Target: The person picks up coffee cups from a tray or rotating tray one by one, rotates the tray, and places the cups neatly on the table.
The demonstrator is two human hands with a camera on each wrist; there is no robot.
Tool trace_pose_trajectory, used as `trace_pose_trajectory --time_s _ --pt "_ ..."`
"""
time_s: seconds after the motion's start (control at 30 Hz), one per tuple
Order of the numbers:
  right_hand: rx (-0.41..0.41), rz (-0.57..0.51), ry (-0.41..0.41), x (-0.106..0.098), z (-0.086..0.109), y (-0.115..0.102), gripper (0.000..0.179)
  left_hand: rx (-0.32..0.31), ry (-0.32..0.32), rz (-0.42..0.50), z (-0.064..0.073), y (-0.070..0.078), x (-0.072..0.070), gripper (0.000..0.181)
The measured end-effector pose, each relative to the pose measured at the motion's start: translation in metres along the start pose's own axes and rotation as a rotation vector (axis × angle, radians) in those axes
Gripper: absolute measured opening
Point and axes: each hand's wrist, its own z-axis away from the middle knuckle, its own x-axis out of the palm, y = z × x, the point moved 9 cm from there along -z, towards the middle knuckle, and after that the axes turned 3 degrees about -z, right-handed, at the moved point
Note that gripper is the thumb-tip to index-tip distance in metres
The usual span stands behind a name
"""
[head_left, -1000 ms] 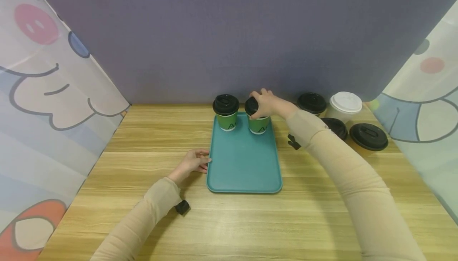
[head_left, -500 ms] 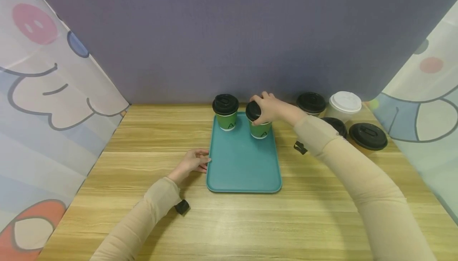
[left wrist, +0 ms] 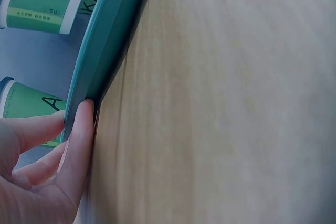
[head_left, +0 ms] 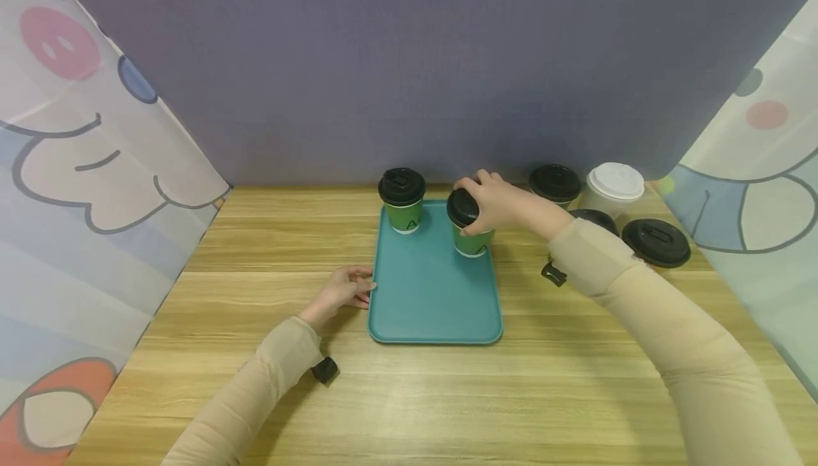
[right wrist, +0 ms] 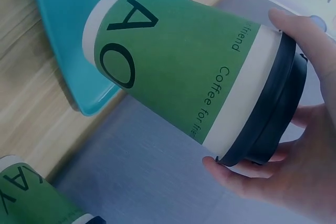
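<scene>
My right hand holds a green paper coffee cup by its black lid, fingers and thumb spread round the lid. The cup overlaps the right part of a teal tray; in the right wrist view it is tilted, its white base toward the tray. A matching lidded coffee cup stands at the tray's far left corner. At the tray's left edge, my left hand pinches the rim between thumb and fingers.
To the right, beyond the right forearm, cups with black lids and one with a white lid stand on the wooden table. A grey partition rises behind. Printed cartoon curtains border both sides.
My right hand has drawn its cup toward me and slightly right, away from the other cup on the tray. The left hand and tray have stayed put.
</scene>
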Motion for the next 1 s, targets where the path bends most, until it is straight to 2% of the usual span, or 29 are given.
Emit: trace_pose_trajectory --time_s 1.0 --pt "-0.074 0.016 0.131 -0.010 0.062 0.004 0.078 0.000 -0.001 0.018 -0.004 -0.002 0.000 0.040"
